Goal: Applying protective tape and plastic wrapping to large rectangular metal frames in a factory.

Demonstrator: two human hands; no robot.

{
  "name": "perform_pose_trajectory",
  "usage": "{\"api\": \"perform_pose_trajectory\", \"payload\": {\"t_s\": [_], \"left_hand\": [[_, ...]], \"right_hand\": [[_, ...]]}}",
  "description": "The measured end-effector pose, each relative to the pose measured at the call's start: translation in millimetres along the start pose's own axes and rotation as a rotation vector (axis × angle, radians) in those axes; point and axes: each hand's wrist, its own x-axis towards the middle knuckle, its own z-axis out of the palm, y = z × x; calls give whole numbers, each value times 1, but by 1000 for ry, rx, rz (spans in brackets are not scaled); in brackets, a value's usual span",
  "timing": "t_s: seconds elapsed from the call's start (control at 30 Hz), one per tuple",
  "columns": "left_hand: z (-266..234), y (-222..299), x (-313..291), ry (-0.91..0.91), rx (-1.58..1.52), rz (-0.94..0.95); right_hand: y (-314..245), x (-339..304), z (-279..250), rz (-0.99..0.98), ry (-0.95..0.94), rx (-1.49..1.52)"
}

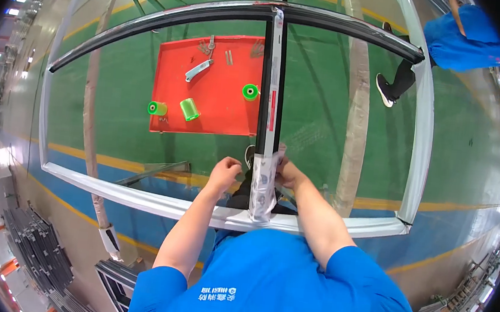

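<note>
Head view: the clear film (263,187) covers the near end of the middle bar (276,62), by the frame's near rail (155,202); the right hand (289,173) is at the film's edge, grip hidden, so I cannot tell; the left hand (224,174) curls beside the bar, its hold unclear; for neat wrapping, 2 hands should probably keep the film taut, turns overlapping, creases pressed flat.

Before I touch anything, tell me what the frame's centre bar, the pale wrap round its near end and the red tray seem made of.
Centre bar: probably metal; straight, crisp profile, black edges, silvery middle.
Pale wrap: likely thin plastic film; wrinkled, with glossy highlights.
Red tray: painted metal or plastic; its smooth, even red leaves that open.
</note>
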Motion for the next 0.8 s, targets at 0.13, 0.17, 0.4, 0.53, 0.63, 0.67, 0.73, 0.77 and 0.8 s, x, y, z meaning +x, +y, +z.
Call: {"api": "perform_pose_trajectory", "payload": {"t_s": [0.13, 0.17, 0.4, 0.53, 0.63, 0.67, 0.73, 0.77, 0.8], "left_hand": [[0, -56, 66, -12, 311, 234], [1, -61, 74, 91, 508, 321], [-50, 57, 12, -59, -311, 155], [-2, 116, -53, 22, 236, 351], [74, 95, -48, 182, 665, 689], [90, 93, -49, 182, 664, 692], [106, 92, -49, 211, 712, 763], [99, 97, -45, 212, 712, 776], [85, 103, -39, 60, 541, 689]], "right_hand": [[0, 17, 26, 360, -102, 221], [-2, 18, 31, 354, -141, 146], [-28, 18, 5, 73, 233, -325], [-100, -46, 47, -106, 323, -501], [-136, -101, 108, -195, -235, 9], [-137, -104, 102, -205, -152, -93], [-143, -102, 77, -190, -40, -142], [-151, -96, 58, -179, -8, -90], [-157, -85, 44, -245, 44, -78]]}}
